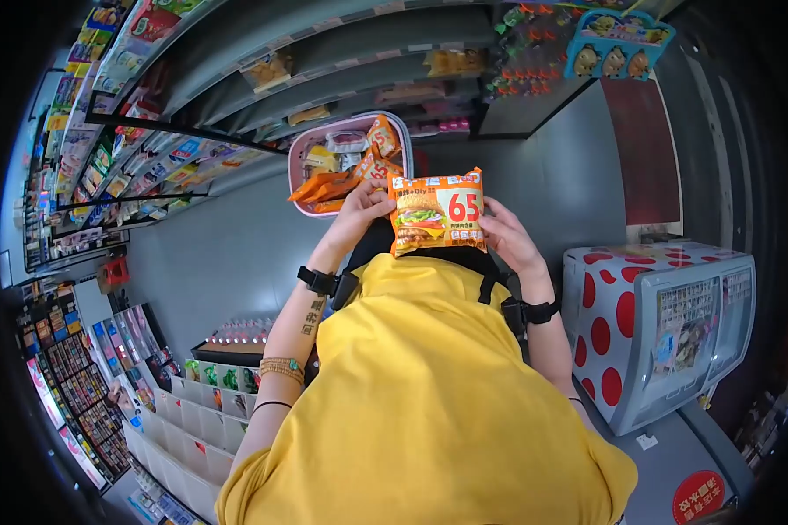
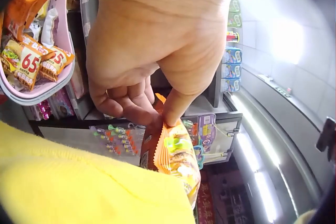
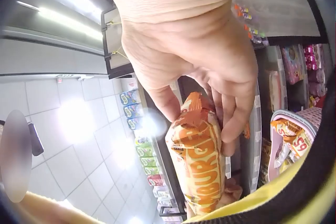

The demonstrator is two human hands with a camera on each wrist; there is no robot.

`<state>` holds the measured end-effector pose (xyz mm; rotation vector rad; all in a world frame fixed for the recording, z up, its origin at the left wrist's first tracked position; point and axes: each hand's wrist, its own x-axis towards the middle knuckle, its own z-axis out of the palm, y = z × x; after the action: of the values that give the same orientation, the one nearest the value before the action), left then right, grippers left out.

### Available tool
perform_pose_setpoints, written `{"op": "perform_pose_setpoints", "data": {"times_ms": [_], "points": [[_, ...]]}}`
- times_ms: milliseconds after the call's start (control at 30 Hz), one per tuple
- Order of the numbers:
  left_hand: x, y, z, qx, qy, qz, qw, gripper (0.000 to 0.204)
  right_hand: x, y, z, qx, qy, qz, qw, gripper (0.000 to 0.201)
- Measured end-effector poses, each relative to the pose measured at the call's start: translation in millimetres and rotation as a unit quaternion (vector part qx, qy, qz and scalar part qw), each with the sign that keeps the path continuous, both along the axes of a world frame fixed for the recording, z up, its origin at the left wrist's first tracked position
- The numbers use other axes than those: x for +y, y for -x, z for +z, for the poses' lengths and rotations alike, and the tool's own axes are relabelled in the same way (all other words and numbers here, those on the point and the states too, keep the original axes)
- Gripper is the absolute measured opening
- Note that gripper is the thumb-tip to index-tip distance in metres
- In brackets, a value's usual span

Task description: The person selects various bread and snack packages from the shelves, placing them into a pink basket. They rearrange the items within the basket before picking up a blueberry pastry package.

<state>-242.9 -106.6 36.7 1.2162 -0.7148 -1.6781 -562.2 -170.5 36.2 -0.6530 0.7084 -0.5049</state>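
Note:
An orange hamburger packet (image 1: 436,213) with a large red "65" and a burger picture is held up in front of the yellow shirt, its printed front facing up at the head camera. My left hand (image 1: 362,216) pinches its left crimped end between thumb and fingers, as the left wrist view shows on the packet (image 2: 177,155). At the opposite end, my right hand (image 1: 511,239) grips the side with thumb and fingers; in the right wrist view the packet's "BURGER" lettering (image 3: 198,161) shows. Beyond the left hand stands a pink basket (image 1: 296,166) with several similar orange packets (image 1: 326,186) inside.
Store shelves (image 1: 324,57) with a few bagged goods run along the far side. A white freezer with red dots (image 1: 600,337) stands at the right. Packed snack racks (image 1: 105,157) line the left, and white divided bins (image 1: 179,429) sit at lower left.

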Motion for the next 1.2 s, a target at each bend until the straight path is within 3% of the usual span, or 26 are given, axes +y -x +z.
{"op": "perform_pose_setpoints", "data": {"times_ms": [467,667,767,867,933,1000,1067,1200], "points": [[3,-2,-11,0.038,-0.025,-0.007,0.999,0.053,17,0,11,0.035,0.003,-0.017,0.999,0.048],[1,1,-14,0.043,-0.015,-0.01,0.999,0.048,22,1,4,0.018,0.002,-0.037,0.999,0.055],[1,0,-20,0.111,-0.023,-0.002,0.993,0.043,24,2,5,0.032,0.003,-0.047,0.998,0.06],[4,7,-11,0.008,0.053,-0.062,0.997,0.076,25,-2,3,0.034,0.003,-0.059,0.998,0.067],[2,14,-9,-0.004,0.067,-0.084,0.994,0.113,26,1,-16,0.046,0.017,-0.044,0.998,0.064],[5,18,-16,-0.008,0.073,-0.12,0.99,0.126,31,2,-32,0.061,0.007,-0.05,0.997,0.061],[7,18,-24,-0.02,0.05,-0.157,0.986,0.137,32,-4,-14,0.054,-0.002,-0.05,0.997,0.061],[5,24,-18,-0.068,0.02,-0.201,0.977,0.143,41,-1,-38,0.071,-0.013,-0.038,0.997,0.059]]}}
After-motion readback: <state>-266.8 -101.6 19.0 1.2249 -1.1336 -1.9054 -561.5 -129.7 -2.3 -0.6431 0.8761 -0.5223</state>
